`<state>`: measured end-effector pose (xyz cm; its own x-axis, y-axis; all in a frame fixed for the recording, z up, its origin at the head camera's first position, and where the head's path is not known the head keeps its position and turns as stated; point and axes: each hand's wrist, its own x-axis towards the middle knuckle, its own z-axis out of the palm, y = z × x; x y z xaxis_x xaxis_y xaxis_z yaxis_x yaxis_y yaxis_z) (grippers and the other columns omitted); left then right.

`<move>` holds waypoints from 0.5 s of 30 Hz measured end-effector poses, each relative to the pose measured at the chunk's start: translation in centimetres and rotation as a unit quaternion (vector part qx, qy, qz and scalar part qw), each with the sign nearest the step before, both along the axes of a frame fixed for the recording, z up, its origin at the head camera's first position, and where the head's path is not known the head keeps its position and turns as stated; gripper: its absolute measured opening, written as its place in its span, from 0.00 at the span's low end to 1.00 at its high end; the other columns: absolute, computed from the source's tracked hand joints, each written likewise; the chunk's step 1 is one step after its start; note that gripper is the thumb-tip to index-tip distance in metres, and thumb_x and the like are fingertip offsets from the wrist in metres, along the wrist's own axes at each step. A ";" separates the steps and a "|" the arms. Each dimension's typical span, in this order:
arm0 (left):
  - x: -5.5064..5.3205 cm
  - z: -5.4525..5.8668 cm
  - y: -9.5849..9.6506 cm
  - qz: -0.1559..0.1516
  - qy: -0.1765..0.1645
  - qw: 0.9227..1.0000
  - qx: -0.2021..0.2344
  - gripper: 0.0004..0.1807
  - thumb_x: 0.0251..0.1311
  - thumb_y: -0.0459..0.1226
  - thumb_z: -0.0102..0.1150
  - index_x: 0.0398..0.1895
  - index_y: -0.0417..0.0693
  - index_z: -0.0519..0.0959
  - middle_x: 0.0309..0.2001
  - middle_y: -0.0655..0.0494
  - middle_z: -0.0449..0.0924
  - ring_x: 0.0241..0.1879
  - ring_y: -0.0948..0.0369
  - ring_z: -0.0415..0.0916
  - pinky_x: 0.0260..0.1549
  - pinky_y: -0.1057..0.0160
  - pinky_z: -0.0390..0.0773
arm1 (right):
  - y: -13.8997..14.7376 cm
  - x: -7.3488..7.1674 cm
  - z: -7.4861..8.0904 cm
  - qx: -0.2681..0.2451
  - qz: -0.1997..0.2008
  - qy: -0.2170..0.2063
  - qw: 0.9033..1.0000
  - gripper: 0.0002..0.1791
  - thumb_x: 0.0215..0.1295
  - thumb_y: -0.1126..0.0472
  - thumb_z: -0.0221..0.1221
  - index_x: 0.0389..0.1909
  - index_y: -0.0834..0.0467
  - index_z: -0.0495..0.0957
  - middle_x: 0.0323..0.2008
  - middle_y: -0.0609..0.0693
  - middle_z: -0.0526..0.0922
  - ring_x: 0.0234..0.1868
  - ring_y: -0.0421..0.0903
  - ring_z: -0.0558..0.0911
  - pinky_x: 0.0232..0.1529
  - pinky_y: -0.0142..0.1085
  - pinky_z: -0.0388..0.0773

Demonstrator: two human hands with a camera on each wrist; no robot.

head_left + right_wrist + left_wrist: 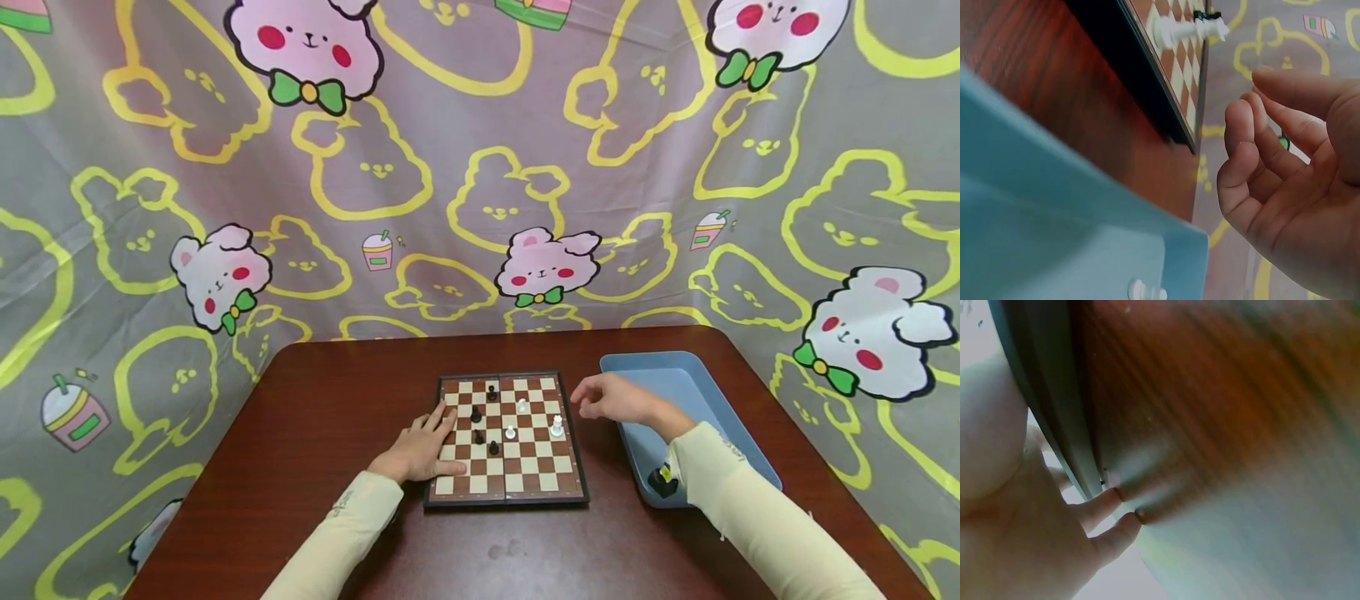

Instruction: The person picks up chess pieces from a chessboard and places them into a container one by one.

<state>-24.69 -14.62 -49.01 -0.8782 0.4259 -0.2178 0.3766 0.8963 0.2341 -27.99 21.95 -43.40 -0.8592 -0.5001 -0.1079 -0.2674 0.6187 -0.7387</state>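
A chessboard (528,483) lies on the table, carrying several black chess pieces (476,414) and a few white ones. My left hand (420,446) rests along the board's left edge, its thumb on the squares; in the left wrist view two fingertips (1125,526) touch the table beside the rim. Just off the board's right side hovers my right hand (615,398), fingers loosely curled with nothing seen between them. The nearest piece to it is a tall white chess piece (557,427), also a white chess piece (1188,29) at the board's edge in the right wrist view.
A blue tray (716,392) stands right of the board, under my right forearm. Inside it lies a white chess piece (1147,291), seen in the right wrist view. Brown table (315,417) surrounds the board, and a patterned curtain (420,192) hangs behind.
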 end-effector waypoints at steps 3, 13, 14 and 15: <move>0.0 0.0 0.0 -0.001 0.002 1.000 -0.004 0.56 0.52 0.67 0.53 0.76 0.49 0.45 0.75 0.46 0.36 0.68 0.39 0.48 0.57 0.38 0.59 | -0.8 0.2 -0.6 -0.001 0.016 0.003 1.000 0.11 0.61 0.69 0.60 0.45 0.66 0.78 0.27 0.47 0.76 0.21 0.42 0.67 0.26 0.37 0.67; -0.2 -0.3 0.0 0.000 0.003 1.000 -0.004 0.56 0.51 0.67 0.53 0.76 0.50 0.44 0.75 0.46 0.36 0.68 0.39 0.48 0.57 0.39 0.59 | -2.5 0.2 -2.4 0.000 0.045 0.025 0.999 0.10 0.56 0.70 0.64 0.41 0.63 0.81 0.28 0.45 0.78 0.29 0.42 0.74 0.32 0.36 0.71; -0.2 -0.3 0.0 0.000 0.003 1.000 -0.005 0.56 0.51 0.67 0.53 0.76 0.50 0.44 0.75 0.46 0.36 0.68 0.39 0.48 0.57 0.39 0.59 | -2.6 0.1 -2.5 0.000 0.047 0.027 0.999 0.10 0.56 0.70 0.64 0.41 0.63 0.81 0.28 0.45 0.78 0.29 0.41 0.74 0.32 0.36 0.72; -0.2 -0.3 0.0 0.000 0.003 1.000 -0.005 0.56 0.51 0.67 0.53 0.76 0.50 0.44 0.75 0.46 0.36 0.68 0.39 0.48 0.57 0.39 0.59 | -2.7 0.1 -2.6 0.000 0.051 0.029 0.998 0.10 0.56 0.70 0.64 0.40 0.63 0.81 0.27 0.45 0.78 0.29 0.41 0.74 0.32 0.36 0.72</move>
